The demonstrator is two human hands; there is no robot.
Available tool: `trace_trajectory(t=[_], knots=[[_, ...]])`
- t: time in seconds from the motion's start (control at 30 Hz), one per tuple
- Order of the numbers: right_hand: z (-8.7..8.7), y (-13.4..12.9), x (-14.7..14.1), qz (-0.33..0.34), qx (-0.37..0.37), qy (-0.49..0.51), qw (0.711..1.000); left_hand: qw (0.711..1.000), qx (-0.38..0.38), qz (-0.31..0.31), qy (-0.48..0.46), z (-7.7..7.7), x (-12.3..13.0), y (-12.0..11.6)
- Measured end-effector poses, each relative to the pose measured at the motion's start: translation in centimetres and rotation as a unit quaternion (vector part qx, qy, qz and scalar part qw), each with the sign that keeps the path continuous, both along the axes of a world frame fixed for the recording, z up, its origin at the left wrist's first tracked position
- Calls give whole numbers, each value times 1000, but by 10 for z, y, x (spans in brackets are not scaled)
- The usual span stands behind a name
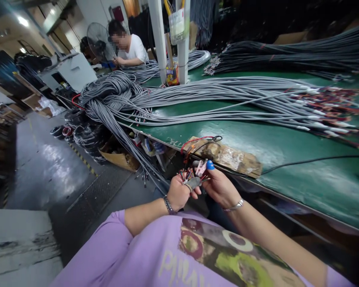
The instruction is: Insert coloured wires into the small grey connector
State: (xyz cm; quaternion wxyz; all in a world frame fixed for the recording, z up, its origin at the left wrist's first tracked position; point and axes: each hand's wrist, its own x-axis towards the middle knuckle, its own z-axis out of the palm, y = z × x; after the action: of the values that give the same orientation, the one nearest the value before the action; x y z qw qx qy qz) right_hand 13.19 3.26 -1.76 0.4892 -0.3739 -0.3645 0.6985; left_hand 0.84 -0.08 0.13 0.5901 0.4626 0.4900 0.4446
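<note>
Just off the bench's front edge, my left hand (179, 194) is closed around a bundle of cable ends, with thin coloured wires (185, 174) fanning out above the fist. A grey cover sits on its thumb. My right hand (223, 186), its thumb in a blue cover, pinches a small pale pink clip-like piece (200, 168) close to the wire tips. Whether that piece touches a wire is too small to tell. Grey cables (149, 163) hang from the bench down towards my left hand.
A worn wooden block (224, 153) with red and black leads lies at the edge of the green bench (287, 145). Long grey cables (203, 93) stretch across it to stripped ends. A white post (158, 40) stands behind. Another person (136, 50) works at the far end.
</note>
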Motion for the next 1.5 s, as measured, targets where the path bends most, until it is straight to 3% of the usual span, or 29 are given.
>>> trace_trajectory(t=[0.3,0.5,0.7,0.8,0.93,1.17,1.27,1.37,1.5], knots=[[-1,-2,8,-8,-33,20,999,1000,-5,-15,7,-4,-7,-5],[4,-23,27,115,-49,1,992,1000,2,-2,18,-9,-17,-11],[8,-36,16,23,29,-116,993,999,15,-25,40,-8,-18,-12],[9,-35,11,13,42,-125,991,997,28,-53,46,-8,-18,-13],[7,-34,7,19,36,-114,993,995,37,-68,54,-5,-21,-13],[0,-33,11,39,1,-40,998,999,32,9,-9,-12,-21,-9],[-4,-24,19,33,-60,29,997,998,37,31,-45,-14,-20,-8],[-1,-12,23,45,-113,68,990,997,42,21,-62,-12,-16,-7],[6,-3,17,75,-89,62,991,996,49,-12,-71,-8,-12,-6]])
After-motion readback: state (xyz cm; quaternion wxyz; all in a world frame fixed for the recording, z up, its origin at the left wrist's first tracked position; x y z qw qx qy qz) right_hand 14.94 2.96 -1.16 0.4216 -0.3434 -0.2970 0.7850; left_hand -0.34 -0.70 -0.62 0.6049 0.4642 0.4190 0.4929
